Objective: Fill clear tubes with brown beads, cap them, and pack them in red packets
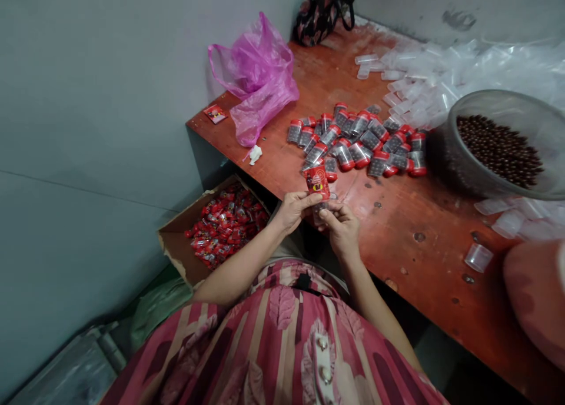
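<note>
Just over the table's near edge, my left hand pinches a printed red packet between thumb and fingers. Close beside it, my right hand is closed on a small clear tube with dark contents, right under the packet. Whether the tube is inside the packet or only touching it, I cannot tell. Beyond my hands lies a pile of red-capped clear tubes filled with dark pieces. A cardboard box of crumpled red packets stands below my left forearm.
On the reddish wooden table a grey tub holds dark brown balls. Many clear plastic tubes are heaped behind it. A pink plastic bag, a flat red packet and a dark patterned bag lie toward the wall.
</note>
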Tool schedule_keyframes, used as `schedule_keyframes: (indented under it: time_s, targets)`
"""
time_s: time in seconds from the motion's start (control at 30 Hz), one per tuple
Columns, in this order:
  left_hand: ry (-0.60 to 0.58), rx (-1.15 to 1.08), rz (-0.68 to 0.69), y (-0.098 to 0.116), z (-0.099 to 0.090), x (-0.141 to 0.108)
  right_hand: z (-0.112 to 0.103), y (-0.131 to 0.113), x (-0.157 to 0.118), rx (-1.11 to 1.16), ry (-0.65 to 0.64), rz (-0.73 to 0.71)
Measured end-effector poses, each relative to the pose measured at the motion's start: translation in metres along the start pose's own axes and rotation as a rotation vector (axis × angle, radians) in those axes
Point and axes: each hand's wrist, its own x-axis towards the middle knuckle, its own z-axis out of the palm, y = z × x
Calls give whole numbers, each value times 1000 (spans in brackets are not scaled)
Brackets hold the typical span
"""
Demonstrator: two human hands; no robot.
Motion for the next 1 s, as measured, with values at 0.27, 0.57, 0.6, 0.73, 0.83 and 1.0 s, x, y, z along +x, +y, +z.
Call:
schedule_keyframes:
  time_s: [0.27, 0.57, 0.6, 0.73, 0.83, 1.0]
  targets:
    - [82, 107, 48, -2, -1, -2, -1, -2, 0, -131, 106, -92]
    - [75, -128, -17, -4, 8, -8, 1, -2, -1, -88, 0, -12]
    - [91, -133, -23, -5, 9, -9, 2, -2, -3, -132, 23, -47]
    - [111, -101, -50, -10, 11, -14, 3, -2, -3, -97, 53, -20]
    - [79, -98, -58, -10, 10, -17, 2, -2, 0, 24, 20, 72]
    - [152, -183, -1, -2, 6, -14, 4, -3, -3, 29, -78, 39]
